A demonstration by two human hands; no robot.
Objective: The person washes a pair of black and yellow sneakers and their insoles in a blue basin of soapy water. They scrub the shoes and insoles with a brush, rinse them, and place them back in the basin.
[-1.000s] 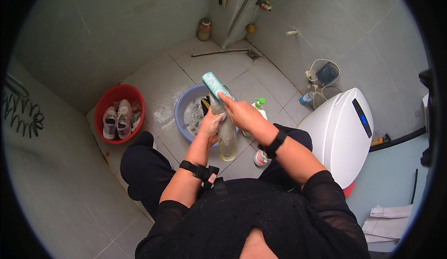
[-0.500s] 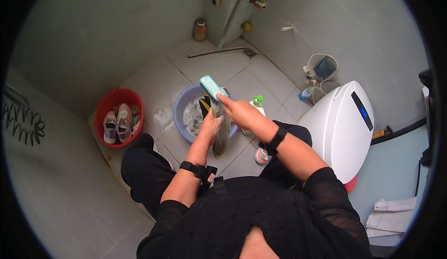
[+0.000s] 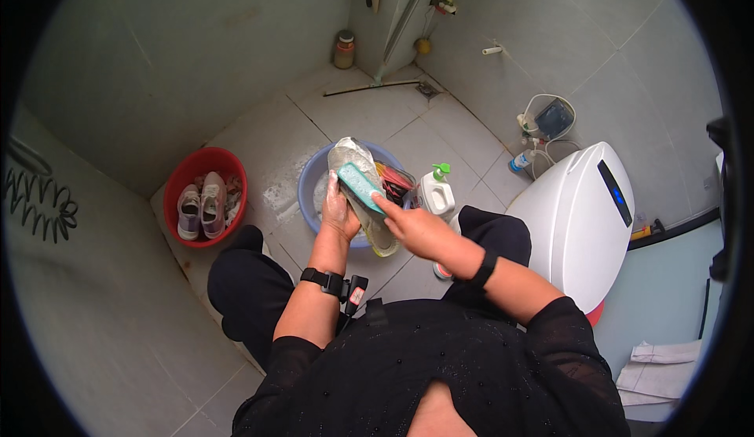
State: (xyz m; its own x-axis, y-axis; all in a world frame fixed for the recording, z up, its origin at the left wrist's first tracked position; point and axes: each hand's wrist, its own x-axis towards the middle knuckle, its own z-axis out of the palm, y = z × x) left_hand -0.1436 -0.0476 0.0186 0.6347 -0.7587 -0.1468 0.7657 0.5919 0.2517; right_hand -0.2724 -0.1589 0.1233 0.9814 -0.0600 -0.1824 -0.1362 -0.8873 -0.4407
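Tilted over the blue basin [image 3: 305,193], a greyish shoe [image 3: 351,153] lies sole up, with white suds near its far end. My left hand [image 3: 338,215] is closed around its left side. A turquoise scrub brush [image 3: 359,185] lies along the sole, and my right hand [image 3: 418,229] grips its near end. The bristles are hidden beneath the brush back. Behind the shoe, a dark shoe with red and yellow parts [image 3: 399,184] shows in the basin. Just right of the basin stands a white pump bottle [image 3: 436,193] with a green top.
On the left, a red basin [image 3: 173,215] holds a pair of pale shoes [image 3: 211,204]. A white toilet [image 3: 585,221] stands at the right. A floor squeegee [image 3: 377,85] leans in the far corner, near a lidded jar [image 3: 344,49]. Foam spots the tiles left of the blue basin.
The shoe has turned from edge-on to sole up. The brush has come down and nearer, from the shoe's far end onto the sole's middle. The dark shoe has come into sight at the basin's right.
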